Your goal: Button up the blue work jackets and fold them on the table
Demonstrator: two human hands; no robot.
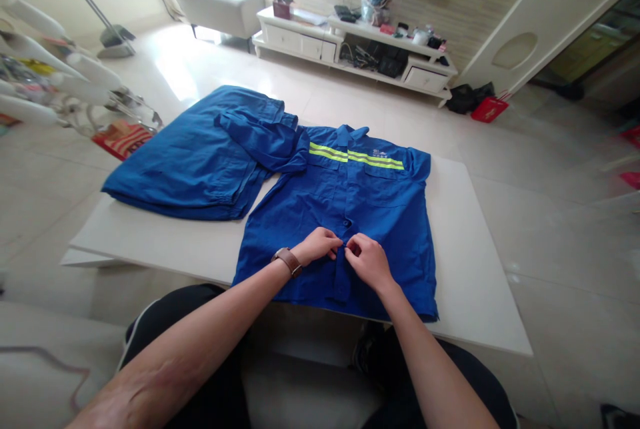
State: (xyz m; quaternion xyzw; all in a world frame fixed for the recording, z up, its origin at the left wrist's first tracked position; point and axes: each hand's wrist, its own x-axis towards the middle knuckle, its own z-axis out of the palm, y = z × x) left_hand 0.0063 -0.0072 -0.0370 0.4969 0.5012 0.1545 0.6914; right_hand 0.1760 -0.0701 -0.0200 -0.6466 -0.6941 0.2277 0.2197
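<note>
A blue work jacket [390, 209] with yellow-green reflective stripes lies front up on the white table, its collar away from me. My left hand [321, 244], with a brown watch strap at the wrist, pinches the left side of the jacket's front placket. Opposite it, my right hand [367, 259] pinches the placket's other side, fingertips almost touching those of my left. A dark button [345, 223] shows just above my fingers. What lies between the fingertips is too small to make out. One sleeve [260, 139] reaches over a folded blue garment pile [185, 155] at the left.
The white table [480, 269] ends close to my knees. At the far wall stands a white TV cabinet [295, 40] with various items, beside a white bench [220, 5]. A rack with white rolls [75, 75] is at the left. Red bags [490, 109] sit on the floor.
</note>
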